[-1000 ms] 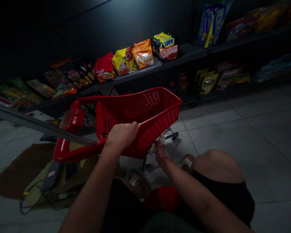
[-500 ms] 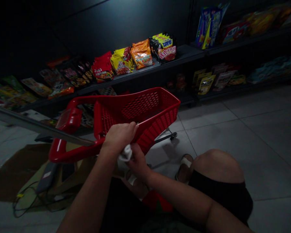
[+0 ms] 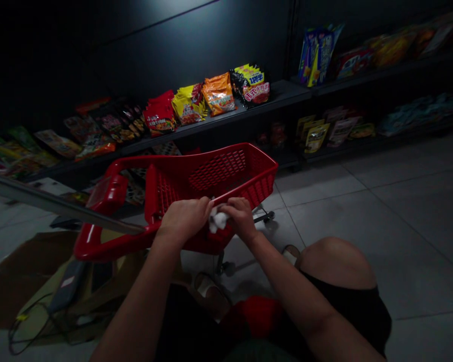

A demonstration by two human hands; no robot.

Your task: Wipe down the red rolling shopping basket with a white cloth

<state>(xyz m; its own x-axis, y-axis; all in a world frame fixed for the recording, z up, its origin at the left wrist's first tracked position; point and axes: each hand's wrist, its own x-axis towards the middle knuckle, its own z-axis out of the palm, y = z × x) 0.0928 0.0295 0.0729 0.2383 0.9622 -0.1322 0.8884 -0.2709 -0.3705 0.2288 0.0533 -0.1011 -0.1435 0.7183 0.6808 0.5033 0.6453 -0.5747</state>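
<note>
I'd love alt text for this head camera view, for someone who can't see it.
The right hand holds a white cloth against a red plastic shopping cart, with the left hand beside it. Behind is a dark shelf of snack packets.

Center: shopping cart (image 3: 211,176), tilted, just beyond the hands
Hands: left hand (image 3: 184,219) over the cart's near rim, right hand (image 3: 241,217) to its right
Between hands: cloth (image 3: 219,220), touching both
Far: shelves (image 3: 226,118) along the wall, holding snack packets (image 3: 218,94)
Near left: cardboard (image 3: 30,271) on the floor tiles (image 3: 362,211)
Near right: knee (image 3: 335,261)
</note>
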